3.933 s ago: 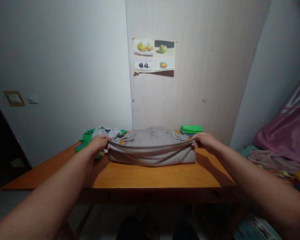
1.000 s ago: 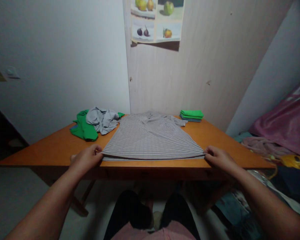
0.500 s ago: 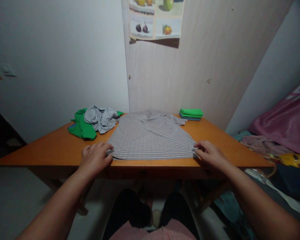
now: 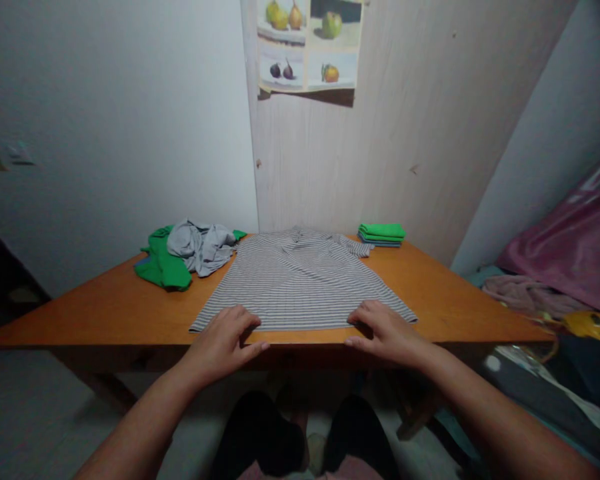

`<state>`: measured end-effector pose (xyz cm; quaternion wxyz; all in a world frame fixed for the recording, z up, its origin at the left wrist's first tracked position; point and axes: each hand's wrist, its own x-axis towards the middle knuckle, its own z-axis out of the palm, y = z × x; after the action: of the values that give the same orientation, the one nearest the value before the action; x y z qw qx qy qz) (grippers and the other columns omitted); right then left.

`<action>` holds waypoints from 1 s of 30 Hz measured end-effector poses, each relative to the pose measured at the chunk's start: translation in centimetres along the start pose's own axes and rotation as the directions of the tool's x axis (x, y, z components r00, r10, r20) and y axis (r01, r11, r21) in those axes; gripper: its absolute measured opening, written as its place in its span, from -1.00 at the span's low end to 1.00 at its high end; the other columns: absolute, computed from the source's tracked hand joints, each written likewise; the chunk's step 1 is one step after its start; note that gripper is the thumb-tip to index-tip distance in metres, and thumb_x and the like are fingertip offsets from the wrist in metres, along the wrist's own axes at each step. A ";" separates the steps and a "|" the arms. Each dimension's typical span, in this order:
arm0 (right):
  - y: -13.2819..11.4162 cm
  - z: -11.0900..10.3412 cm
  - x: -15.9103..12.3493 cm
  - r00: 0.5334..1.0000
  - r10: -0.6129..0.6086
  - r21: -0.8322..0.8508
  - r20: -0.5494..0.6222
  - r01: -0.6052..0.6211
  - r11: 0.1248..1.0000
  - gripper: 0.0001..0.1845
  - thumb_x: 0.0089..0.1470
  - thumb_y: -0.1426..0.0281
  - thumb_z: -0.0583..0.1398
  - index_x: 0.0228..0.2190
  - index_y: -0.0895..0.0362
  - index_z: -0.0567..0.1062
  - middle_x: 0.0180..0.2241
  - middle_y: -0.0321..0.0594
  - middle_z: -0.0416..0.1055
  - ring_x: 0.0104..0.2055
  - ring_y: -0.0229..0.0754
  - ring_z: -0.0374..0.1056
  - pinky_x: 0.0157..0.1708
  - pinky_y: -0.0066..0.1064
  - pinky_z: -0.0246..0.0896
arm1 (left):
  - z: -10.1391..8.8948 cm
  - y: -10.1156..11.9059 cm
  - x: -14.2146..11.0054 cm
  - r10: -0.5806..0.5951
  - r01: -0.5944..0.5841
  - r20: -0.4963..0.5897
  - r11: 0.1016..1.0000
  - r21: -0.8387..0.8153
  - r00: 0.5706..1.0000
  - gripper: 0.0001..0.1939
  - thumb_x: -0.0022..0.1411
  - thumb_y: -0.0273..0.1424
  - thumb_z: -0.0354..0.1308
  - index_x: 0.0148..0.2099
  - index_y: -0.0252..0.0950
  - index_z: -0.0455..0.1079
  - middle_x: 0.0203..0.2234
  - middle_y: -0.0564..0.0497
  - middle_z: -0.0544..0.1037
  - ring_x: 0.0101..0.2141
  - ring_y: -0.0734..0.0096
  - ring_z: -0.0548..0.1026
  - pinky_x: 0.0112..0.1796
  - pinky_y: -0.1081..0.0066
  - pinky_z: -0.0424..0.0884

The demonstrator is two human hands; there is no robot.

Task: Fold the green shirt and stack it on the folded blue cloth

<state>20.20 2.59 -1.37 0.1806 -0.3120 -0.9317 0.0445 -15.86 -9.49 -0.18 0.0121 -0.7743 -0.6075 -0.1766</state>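
Observation:
A grey-and-white striped short-sleeved shirt lies spread on the wooden table, collar toward the wall and hem along the front edge. Over the left part of the hem rests my left hand, its thumb and fingers apart. My right hand is at the right part of the hem, also with the thumb away from the fingers. Neither hand grips the cloth. The shirt's right sleeve shows at the back; some wrinkles cross the chest.
A crumpled heap of grey cloth and green cloth sits at the table's back left. Back right stands a folded green-and-blue stack. A fruit picture hangs on the wall. More fabrics lie beyond the table's right side.
Both hands have let go of the hem's corners and moved inward, toward each other. The hem now lies flat and wider along the table's front edge. The view has tilted slightly up.

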 end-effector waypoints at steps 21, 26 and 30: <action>-1.8 -0.6 -2.3 1.000 0.001 0.055 0.003 -0.001 0.998 -0.84 0.27 0.25 0.16 -0.28 0.07 0.46 -0.28 -0.17 0.42 -0.18 -0.06 0.31 -0.17 -0.26 0.19 | -0.1 -0.1 -2.2 -0.001 -0.001 -0.024 0.997 -0.074 1.000 -0.81 0.33 -0.19 0.10 -0.23 -0.18 0.41 -0.30 -0.04 0.49 -0.22 0.21 0.43 -0.20 0.29 0.33; 1.5 -1.2 -0.5 0.990 0.098 0.181 -0.099 -0.079 0.980 -0.75 0.28 0.22 0.12 -0.29 0.08 0.52 -0.29 -0.17 0.48 -0.20 -0.12 0.39 -0.17 -0.31 0.26 | -1.4 -1.9 0.0 -0.041 0.032 -0.039 0.978 -0.205 0.998 -0.66 0.35 -0.09 0.04 -0.23 -0.22 0.47 -0.29 -0.04 0.55 -0.22 0.25 0.49 -0.17 0.34 0.39; 5.4 -2.0 3.5 0.941 0.311 0.098 -0.131 -0.300 0.949 -0.62 0.30 0.22 0.03 -0.21 0.12 0.58 -0.18 -0.10 0.56 -0.13 -0.06 0.46 -0.10 -0.30 0.30 | -1.2 -5.4 3.7 -0.180 0.164 -0.129 0.979 -0.123 0.975 -0.54 0.35 -0.06 -0.07 -0.14 -0.28 0.50 -0.21 -0.15 0.59 -0.13 0.13 0.53 -0.08 0.24 0.42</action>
<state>21.38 8.98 0.47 0.2504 -0.4482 -0.8539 0.0849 -20.53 -4.90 0.91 -0.0042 -0.7040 -0.6592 -0.2643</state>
